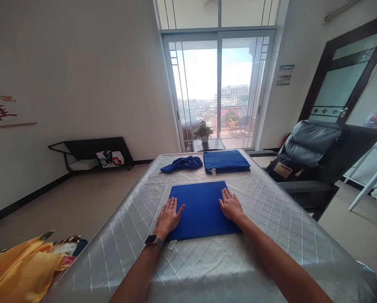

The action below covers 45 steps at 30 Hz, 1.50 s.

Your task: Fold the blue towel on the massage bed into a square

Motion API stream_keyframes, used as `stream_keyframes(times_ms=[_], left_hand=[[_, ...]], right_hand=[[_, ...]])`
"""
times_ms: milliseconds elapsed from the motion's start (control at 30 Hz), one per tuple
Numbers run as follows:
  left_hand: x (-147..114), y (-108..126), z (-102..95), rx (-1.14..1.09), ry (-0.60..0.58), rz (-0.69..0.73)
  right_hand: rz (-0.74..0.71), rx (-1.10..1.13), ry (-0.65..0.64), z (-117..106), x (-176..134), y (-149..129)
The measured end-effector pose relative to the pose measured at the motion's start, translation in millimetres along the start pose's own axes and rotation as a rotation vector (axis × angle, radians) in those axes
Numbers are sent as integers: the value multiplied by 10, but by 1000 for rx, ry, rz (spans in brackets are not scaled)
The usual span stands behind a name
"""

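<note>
Plainly, the relation that counts here is one of flanks: the folded blue cloth [201,210] lies flat on the silver-covered table [254,256], straight ahead of the person and between the two hands. Going from the left, a watch [152,239] sits on the wrist, and beyond it the left hand [168,216] rests palm down across the cloth's left edge, fingers side by side, thumb spread inward over the fabric, so the cloth lies mostly to its right. This grip is flat and unclosed, with nothing pinched in it. A small white tag [172,245] sticks out by the near left corner, below the left hand. Farther back on that side lies a crumpled blue cloth [182,164], apart from the folded one. The cloth's near edge runs crosswise in front of the person, rising slightly to the right; it looks wider across than deep, though the slanting view leaves its true long axis uncertain. The right hand [231,205] lies over the right edge, close to the far corner, likewise flat and loose, its thumb inward. Both hands touch the cloth, but the right one sits nearer the blue stack [226,161] behind.
</note>
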<state>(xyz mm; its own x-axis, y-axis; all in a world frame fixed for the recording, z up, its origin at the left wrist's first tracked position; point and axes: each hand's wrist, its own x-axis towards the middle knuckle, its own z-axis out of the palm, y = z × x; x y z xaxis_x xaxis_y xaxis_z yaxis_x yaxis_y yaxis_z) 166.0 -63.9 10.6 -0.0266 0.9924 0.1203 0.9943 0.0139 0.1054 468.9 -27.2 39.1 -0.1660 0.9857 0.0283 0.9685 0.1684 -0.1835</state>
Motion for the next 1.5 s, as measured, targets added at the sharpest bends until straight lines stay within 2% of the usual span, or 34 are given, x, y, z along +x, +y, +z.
stream_keyframes(times_ms=[167, 300, 433, 567, 667, 833, 900, 1000, 1100, 1167, 1367, 1433, 1500], left_hand=[[0, -13, 4, -17, 30, 12], [12, -24, 40, -14, 33, 23], [13, -35, 23, 20, 34, -7], [-16, 83, -76, 77, 165, -26], [-53, 445, -146, 20, 174, 98], [-100, 1467, -91, -130, 69, 437], [-89, 1794, -32, -166, 52, 503], [-52, 1971, 37, -178, 8, 483], [-41, 1751, 53, -113, -13, 419], [-65, 1440, 39, -60, -20, 366], [-282, 278, 53, 79, -16, 160], [-372, 24, 82, 92, 5, 134], [-437, -98, 101, 90, 17, 119]], right_hand=[[-83, -45, 18, 18, -265, 42], [-52, 20, -59, 87, -408, 68], [-43, 41, -55, 80, -429, 49], [-40, 48, -41, 34, -443, 18], [-37, 54, -33, 18, -458, 6], [-60, 31, -42, 44, -464, 38], [-90, 5, -47, 62, -466, 63], [-115, -15, -45, 80, -462, 82], [-84, 11, -27, 82, -451, 70], [-61, 38, -19, 77, -443, 54], [-69, 38, -13, 85, -435, 53], [-70, 29, -18, 97, -430, 61], [-63, 25, -23, 105, -422, 66]])
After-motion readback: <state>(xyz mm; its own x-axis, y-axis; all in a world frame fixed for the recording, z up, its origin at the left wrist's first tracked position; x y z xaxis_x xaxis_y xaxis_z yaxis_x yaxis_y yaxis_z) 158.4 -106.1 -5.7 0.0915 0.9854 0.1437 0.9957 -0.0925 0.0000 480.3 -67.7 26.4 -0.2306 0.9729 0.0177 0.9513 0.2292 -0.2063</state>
